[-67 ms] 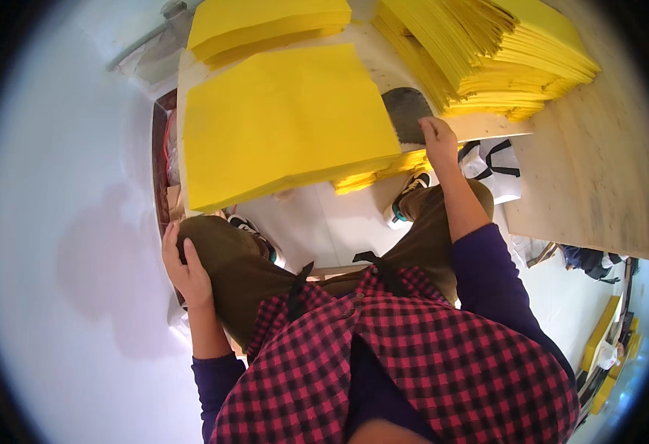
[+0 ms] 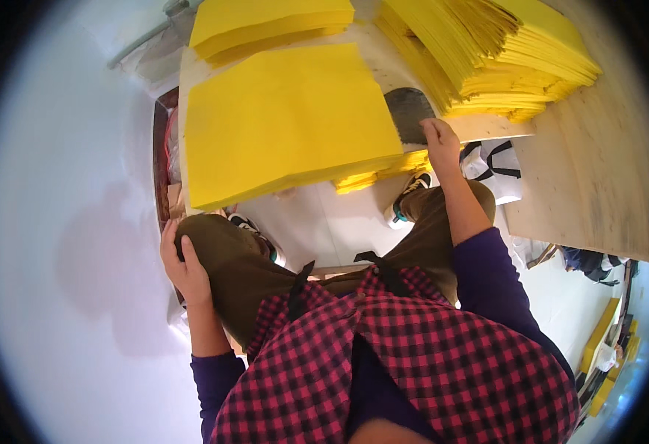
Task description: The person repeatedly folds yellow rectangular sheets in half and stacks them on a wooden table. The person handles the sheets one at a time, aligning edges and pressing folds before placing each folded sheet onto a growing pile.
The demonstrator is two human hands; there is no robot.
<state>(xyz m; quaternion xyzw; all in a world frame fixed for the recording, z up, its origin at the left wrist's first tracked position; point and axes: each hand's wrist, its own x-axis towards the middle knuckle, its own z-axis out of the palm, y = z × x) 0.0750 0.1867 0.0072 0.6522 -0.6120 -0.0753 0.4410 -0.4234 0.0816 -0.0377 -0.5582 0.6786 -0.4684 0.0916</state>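
Observation:
My left hand (image 2: 184, 265) lies over the outer side of my left knee, fingers stretched and thumb apart, holding nothing. At the table's near edge, my right hand (image 2: 443, 144) has its thumb and fingers pinched together at the right edge of a dark grey flat piece with a rounded far end (image 2: 408, 111). Immediately left of that piece is a large stack of yellow sheets (image 2: 291, 118), its near edge reaching over the table edge. Whether the grey piece runs under the stack is hidden.
Another yellow stack (image 2: 272, 26) stands behind. At the far right rises a taller, uneven pile of folded yellow sheets (image 2: 487, 63). More yellow material (image 2: 376, 177) shows below the tabletop. A white bag with black straps (image 2: 498, 170) is beside my right knee, near a wooden panel (image 2: 590, 170).
The view has shifted very slightly. Both hands and the yellow stacks keep their places.

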